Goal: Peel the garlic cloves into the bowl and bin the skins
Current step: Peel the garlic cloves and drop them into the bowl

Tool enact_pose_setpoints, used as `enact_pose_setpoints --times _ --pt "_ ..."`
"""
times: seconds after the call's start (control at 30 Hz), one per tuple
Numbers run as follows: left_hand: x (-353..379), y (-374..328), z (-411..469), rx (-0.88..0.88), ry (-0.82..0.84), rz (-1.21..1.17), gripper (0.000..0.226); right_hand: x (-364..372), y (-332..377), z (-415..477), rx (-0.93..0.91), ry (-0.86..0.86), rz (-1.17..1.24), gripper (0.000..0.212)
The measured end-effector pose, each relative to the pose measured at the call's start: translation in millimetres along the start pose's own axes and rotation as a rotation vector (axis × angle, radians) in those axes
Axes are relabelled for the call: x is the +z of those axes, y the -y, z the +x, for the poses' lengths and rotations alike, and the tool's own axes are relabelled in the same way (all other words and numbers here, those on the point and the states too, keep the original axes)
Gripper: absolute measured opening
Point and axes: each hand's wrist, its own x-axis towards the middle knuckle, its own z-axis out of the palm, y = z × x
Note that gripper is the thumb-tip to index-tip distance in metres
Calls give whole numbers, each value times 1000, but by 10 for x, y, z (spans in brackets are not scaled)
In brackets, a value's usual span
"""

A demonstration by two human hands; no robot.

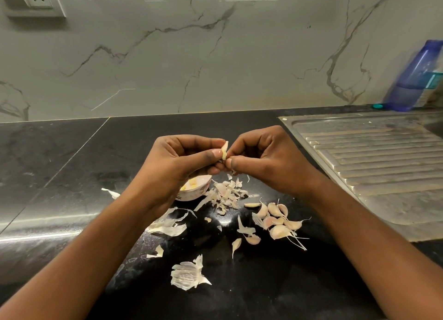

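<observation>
L hand (178, 161) & R hand (266, 160) fingertip-to-fingertip

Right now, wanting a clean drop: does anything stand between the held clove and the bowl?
Nothing visible does. Left hand and right hand pinch the clove near the bowl, itself partly hidden under the left hand.

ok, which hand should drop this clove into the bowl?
Left, probably. The left hand, pinching the clove, hovers over the bowl; the right hand, also pinching it, sits to its side.

A black stone countertop (72, 176) is seen, with a small white bowl (189, 197) set at its middle. Papery garlic skins (188, 273) are scattered nearer, unpeeled cloves (278, 220) are heaped to the right, and a blue bottle (412, 80) is stood far right.
</observation>
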Motion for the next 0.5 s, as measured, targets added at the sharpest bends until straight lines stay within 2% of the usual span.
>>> enact_pose_setpoints --times 0.3,0.5 --pt "-24 16 25 10 -36 -14 33 -7 -25 15 23 42 -10 8" --pt "-44 38 26 55 -67 67 30 -11 -17 13 95 26 112 15"
